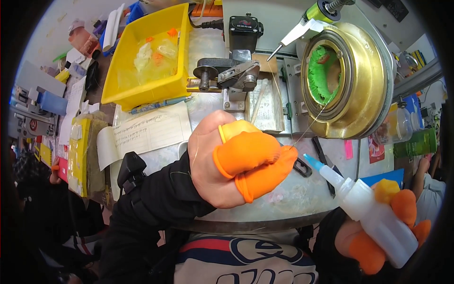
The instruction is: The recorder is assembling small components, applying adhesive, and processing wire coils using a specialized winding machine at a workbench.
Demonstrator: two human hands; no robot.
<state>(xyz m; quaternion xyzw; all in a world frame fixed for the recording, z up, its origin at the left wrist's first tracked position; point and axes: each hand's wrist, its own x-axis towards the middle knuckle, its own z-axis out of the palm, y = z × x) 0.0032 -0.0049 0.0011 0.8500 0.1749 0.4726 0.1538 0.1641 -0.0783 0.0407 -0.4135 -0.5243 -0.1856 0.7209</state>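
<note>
My left hand (241,163), in orange and yellow finger cots, is closed in a pinch at the middle of the bench. From its fingertips a thin strand (309,127) runs up toward the brass-coloured round machine (371,80); its held end is hidden. Green material (319,78) lines the machine's opening. My right hand (378,236), also wearing finger cots, grips a translucent squeeze bottle (373,213) at the lower right. The bottle is tilted, its blue tapered tip (314,162) pointing up-left, close to my left fingertips but apart from them.
A yellow bin (109,90) holding small bags stands at the back left, a pen (158,105) and handwritten paper (151,128) before it. A clamp-like metal fixture (236,73) stands behind my left hand. Dark tools (324,156) lie near the bottle. Other people sit at both sides.
</note>
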